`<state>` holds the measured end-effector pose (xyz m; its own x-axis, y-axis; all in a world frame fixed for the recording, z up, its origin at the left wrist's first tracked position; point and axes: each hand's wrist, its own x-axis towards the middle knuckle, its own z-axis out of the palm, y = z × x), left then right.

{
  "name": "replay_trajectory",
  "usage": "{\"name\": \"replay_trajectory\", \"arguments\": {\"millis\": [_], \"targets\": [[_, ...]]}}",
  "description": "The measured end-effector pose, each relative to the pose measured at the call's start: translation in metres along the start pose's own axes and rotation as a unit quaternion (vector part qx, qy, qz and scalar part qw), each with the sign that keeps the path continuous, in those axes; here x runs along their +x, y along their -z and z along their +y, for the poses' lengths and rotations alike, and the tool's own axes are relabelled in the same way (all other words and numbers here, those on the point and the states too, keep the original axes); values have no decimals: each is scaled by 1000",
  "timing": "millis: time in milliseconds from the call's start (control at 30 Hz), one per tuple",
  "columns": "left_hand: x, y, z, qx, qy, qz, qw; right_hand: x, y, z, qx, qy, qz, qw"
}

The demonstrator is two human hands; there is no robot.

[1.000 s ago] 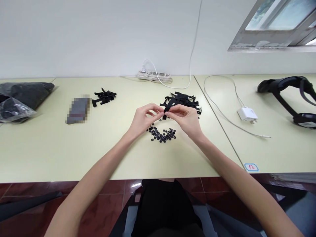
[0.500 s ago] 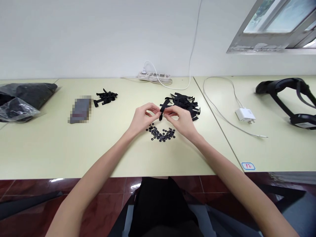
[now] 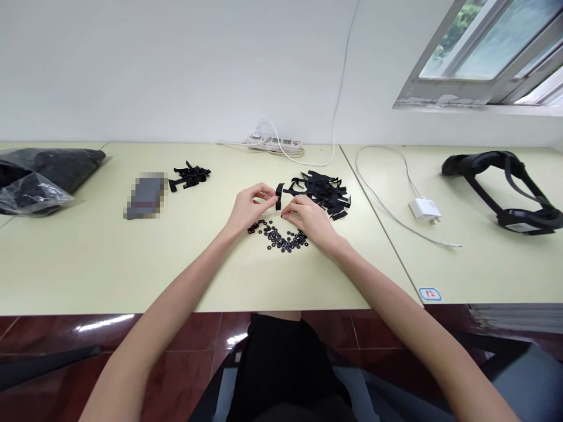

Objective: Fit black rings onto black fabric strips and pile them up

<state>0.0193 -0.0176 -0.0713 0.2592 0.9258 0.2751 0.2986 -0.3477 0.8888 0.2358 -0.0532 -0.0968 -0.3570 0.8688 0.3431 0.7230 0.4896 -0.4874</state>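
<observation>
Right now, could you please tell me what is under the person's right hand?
Small black rings show beside the bare right hand, on the pale yellow table; anything directly beneath the hand is hidden.

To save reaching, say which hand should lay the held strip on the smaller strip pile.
Likely left: the left hand holds the strip and sits nearer the smaller strip pile than the right hand.

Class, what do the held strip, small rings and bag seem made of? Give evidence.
Strip: probably matte fabric; it looks thin, slightly curved and shineless.
Rings: perhaps plastic, possibly rubber or metal; dark and faintly shiny, too small to settle.
Bag: apparently glossy plastic film, by its crinkled highlights and see-through front.
</observation>
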Motion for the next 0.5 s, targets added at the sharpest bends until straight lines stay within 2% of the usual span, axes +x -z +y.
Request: {"name": "replay_trajectory", "arguments": {"millis": [167,300,500], "targets": [[0,3,4,1,-1,-22,1000,2,-1,-1,50,2,-49,998],[0,4,5,1,0,-22,1000,1,-1,-6,41,42,-45,997],[2,6,0,-6,4,-18,1000,-1,3,-8,58,46,-53,996]]}}
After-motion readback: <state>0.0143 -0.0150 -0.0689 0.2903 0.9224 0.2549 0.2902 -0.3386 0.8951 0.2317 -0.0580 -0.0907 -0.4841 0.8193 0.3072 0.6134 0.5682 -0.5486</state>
